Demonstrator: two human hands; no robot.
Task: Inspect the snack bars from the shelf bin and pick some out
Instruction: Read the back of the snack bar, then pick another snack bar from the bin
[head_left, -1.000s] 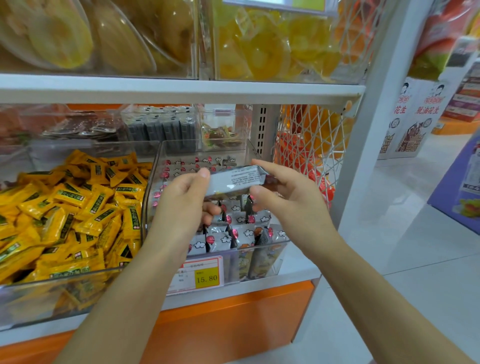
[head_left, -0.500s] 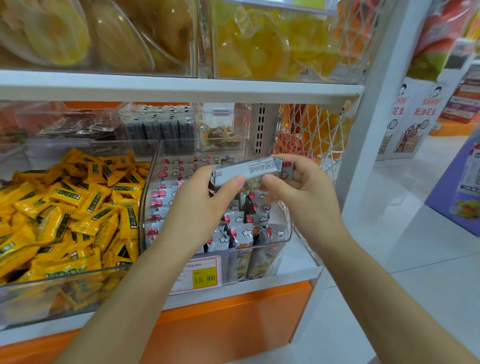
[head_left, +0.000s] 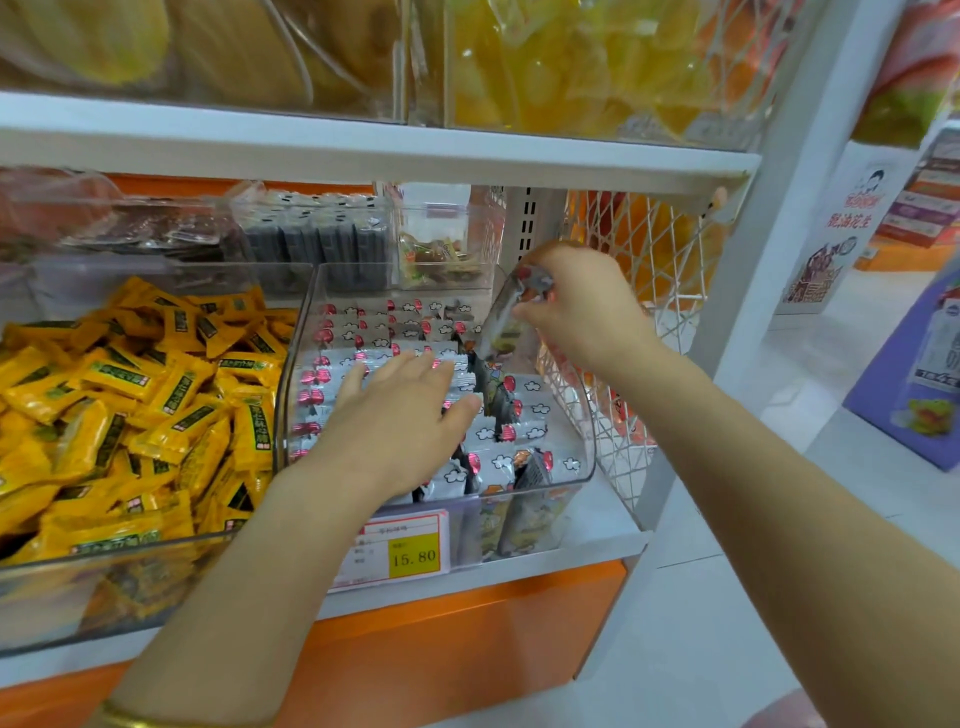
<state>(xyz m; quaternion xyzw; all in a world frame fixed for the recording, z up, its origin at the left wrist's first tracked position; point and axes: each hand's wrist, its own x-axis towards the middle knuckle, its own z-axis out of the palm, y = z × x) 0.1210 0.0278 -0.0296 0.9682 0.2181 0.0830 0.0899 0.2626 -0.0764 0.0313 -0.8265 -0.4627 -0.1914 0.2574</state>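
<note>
The left hand (head_left: 400, 415) rests with fingers straight and spread on the silver snack bars (head_left: 519, 415) in the clear bin (head_left: 586, 431). Just right of those fingertips, the right hand (head_left: 582, 306) pinches one bar (head_left: 504, 322), tilted, above the bin's back corner. Below the left wrist, a price tag (head_left: 413, 556) reads 15.80. The writing on the yellow packets (head_left: 156, 384) to the left is unreadable.

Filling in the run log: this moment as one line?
left hand: open over bars in clear bin | right hand: grips one snack bar, tilted, above bin
</note>
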